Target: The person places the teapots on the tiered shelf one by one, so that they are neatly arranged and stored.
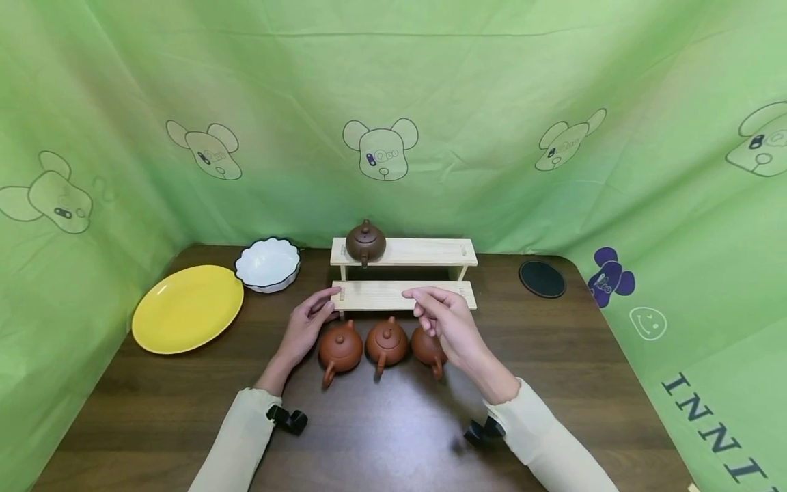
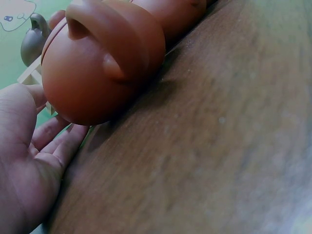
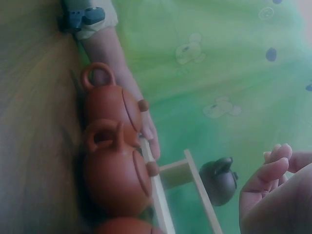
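A two-tier wooden stand (image 1: 424, 252) sits at the back of the table. My left hand (image 1: 305, 330) is at the left end of its lower board (image 1: 378, 296), fingers mostly straight and fingertips right at the edge. Raised over that board's right part, my right hand (image 1: 453, 326) has loosely bent fingers, its thumb near the index finger and nothing visible between them. A dark brown teapot (image 1: 365, 243) stands on the upper board's left end. In front of the stand are three reddish-brown teapots: left (image 1: 340, 350), middle (image 1: 387, 342) and right (image 1: 427, 347), the last partly hidden by my right hand.
A yellow oval plate (image 1: 187, 311) lies on the left side of the brown table (image 1: 381, 451). Beside it is a white scalloped bowl (image 1: 268, 264) with a dark rim. A black round mat (image 1: 542, 279) lies at the back right. Green printed cloth (image 1: 479, 82) surrounds the table.
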Motion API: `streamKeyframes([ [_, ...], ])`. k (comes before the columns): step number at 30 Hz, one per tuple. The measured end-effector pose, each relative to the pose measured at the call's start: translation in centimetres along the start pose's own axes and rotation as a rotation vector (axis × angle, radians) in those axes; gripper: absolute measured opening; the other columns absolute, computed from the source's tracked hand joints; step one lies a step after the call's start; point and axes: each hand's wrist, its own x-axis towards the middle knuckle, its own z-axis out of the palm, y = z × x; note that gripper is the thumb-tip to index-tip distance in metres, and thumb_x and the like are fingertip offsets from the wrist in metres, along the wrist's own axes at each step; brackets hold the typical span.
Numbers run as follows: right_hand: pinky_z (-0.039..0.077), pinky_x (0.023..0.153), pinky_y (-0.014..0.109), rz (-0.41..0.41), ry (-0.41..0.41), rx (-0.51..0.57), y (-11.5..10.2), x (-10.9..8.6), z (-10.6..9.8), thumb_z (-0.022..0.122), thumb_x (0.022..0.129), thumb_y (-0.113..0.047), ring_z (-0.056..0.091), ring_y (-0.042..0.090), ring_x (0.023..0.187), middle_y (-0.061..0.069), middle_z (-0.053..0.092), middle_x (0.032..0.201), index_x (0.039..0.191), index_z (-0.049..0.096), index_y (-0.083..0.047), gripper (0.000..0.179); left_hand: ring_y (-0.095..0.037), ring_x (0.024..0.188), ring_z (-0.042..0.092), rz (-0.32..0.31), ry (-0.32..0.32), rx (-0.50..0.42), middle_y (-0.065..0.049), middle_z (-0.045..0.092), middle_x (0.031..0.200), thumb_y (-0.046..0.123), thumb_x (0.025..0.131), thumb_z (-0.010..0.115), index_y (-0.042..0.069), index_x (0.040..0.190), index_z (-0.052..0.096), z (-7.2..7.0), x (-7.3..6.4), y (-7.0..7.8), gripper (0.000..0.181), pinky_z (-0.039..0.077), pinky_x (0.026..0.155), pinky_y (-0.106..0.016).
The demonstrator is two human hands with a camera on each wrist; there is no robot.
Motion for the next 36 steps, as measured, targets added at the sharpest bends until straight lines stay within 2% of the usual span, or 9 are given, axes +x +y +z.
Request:
streamKeyframes([
  [13, 0.035, 0.049, 0.013, 0.034, 0.038, -0.058, 1.0, -2.4, -3.5, 0.066, 0.112, -0.012, 0.047, 0.003, 0.058, -0.006, 0.064, 0.075, 0.105, 0.082, -0.009, 0.017, -0.001, 0.117, 0.071, -0.016, 0.007, 0.003, -0.023, 0.062, 0.156, 0.006, 0.116, 0.059, -0.002, 0.152, 0.063, 0.1, -0.2, 0.0, 0.038, 0.063, 0.101, -0.023],
  [18, 0.037, 0.050, 0.012, 0.069, 0.050, -0.098, 2.0, -3.3, -5.0, 0.065, 0.112, -0.012, 0.047, 0.002, 0.058, -0.007, 0.063, 0.076, 0.104, 0.083, -0.015, 0.020, -0.001, 0.117, 0.071, -0.001, 0.000, 0.011, -0.024, 0.062, 0.156, 0.006, 0.116, 0.059, -0.003, 0.153, 0.062, 0.1, -0.1, 0.1, 0.038, 0.063, 0.101, -0.023],
  [23, 0.035, 0.051, 0.012, 0.105, 0.065, -0.132, 2.6, -4.0, -6.4, 0.066, 0.112, -0.015, 0.047, 0.002, 0.060, -0.006, 0.062, 0.078, 0.103, 0.083, -0.016, 0.019, -0.001, 0.117, 0.071, -0.009, -0.003, 0.015, -0.023, 0.063, 0.155, 0.007, 0.116, 0.059, -0.002, 0.153, 0.063, 0.0, -0.2, 0.1, 0.038, 0.063, 0.102, -0.023],
  [32, 0.034, 0.051, 0.013, 0.176, 0.038, -0.205, 3.3, -5.5, -8.2, 0.069, 0.110, -0.015, 0.047, 0.002, 0.060, -0.005, 0.063, 0.078, 0.107, 0.082, -0.008, 0.015, -0.001, 0.116, 0.071, -0.014, -0.004, 0.009, -0.027, 0.063, 0.153, 0.006, 0.116, 0.059, -0.003, 0.153, 0.062, 0.1, -0.1, 0.0, 0.038, 0.063, 0.101, -0.023],
  [36, 0.033, 0.051, 0.013, 0.203, -0.004, -0.231, 3.8, -5.9, -8.9, 0.069, 0.111, -0.016, 0.047, 0.002, 0.061, -0.005, 0.063, 0.080, 0.110, 0.082, -0.005, 0.017, -0.001, 0.114, 0.072, -0.002, 0.000, 0.009, -0.026, 0.062, 0.155, 0.006, 0.116, 0.058, -0.004, 0.153, 0.062, 0.0, -0.2, 0.1, 0.038, 0.064, 0.100, -0.023],
])
